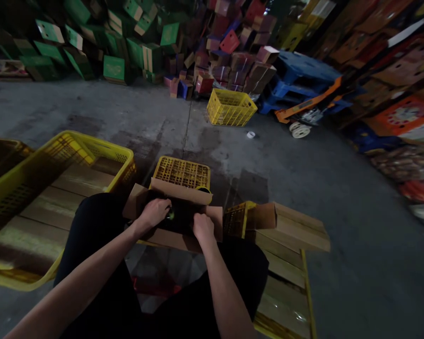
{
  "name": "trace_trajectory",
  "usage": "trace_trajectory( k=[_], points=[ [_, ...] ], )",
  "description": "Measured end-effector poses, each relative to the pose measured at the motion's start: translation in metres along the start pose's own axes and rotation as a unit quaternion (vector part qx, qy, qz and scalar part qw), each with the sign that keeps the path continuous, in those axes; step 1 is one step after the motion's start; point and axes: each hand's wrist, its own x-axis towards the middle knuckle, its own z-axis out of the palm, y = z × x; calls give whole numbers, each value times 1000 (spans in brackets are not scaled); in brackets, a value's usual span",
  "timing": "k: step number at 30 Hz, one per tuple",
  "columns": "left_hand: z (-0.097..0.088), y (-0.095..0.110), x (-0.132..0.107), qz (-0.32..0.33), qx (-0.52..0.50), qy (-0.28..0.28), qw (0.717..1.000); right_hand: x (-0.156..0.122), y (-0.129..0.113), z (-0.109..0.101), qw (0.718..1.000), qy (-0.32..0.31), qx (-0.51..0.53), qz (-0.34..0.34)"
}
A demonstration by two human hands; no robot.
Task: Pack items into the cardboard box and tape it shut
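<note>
A cardboard box point(182, 190) stands between my knees with its flaps folded out. Dark, shiny material point(180, 215) that looks like black plastic fills its opening, with a small greenish glint on it. My left hand point(156, 212) reaches in over the left side, fingers closed on the black plastic. At the right end, my right hand point(203, 227) is curled too, its fingertips hidden inside the box. Under the box is an upturned yellow crate point(183, 171), its grid showing beyond the far flap. What lies beneath the plastic is too dark to make out.
A large yellow crate point(129, 162) of closed cartons stands at my left. Another, with an open carton point(300, 225) on top, is at my right. Ahead are a yellow crate point(231, 108), blue pallets point(304, 70), an orange pallet jack point(309, 103) and heaped green boxes point(114, 68).
</note>
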Motion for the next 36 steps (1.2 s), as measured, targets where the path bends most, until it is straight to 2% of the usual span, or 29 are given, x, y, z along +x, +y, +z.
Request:
trace_trajectory(
  k=[4,6,7,9,11,13,16,19,25,31,34,36],
  points=[
    [-4,5,1,61,22,21,998,-3,12,-12,999,38,3,13],
    [-4,10,2,94,-23,22,995,-6,25,-20,997,71,38,-5],
    [-4,13,3,96,-68,19,993,-7,33,-24,987,107,110,-44],
    [-2,20,5,69,-182,12,981,-10,44,-30,949,140,261,-104],
    [-2,28,7,19,-295,0,955,-12,49,-35,898,147,390,-140],
    [-4,35,8,-29,-383,-26,923,-13,48,-38,859,137,469,-151],
    [-9,41,9,-62,-444,-61,892,-14,39,-41,826,123,528,-153],
    [-11,42,10,-56,-423,-29,904,-12,33,-41,815,128,546,-147],
    [-9,38,10,-36,-368,40,928,-8,30,-34,824,147,529,-139],
    [-14,41,7,-31,-337,118,934,-1,23,-25,777,166,602,-78],
    [-15,44,7,-33,-338,133,931,1,20,-22,755,166,631,-55],
    [-14,45,7,-35,-349,133,927,2,19,-23,752,166,635,-54]
  ],
)
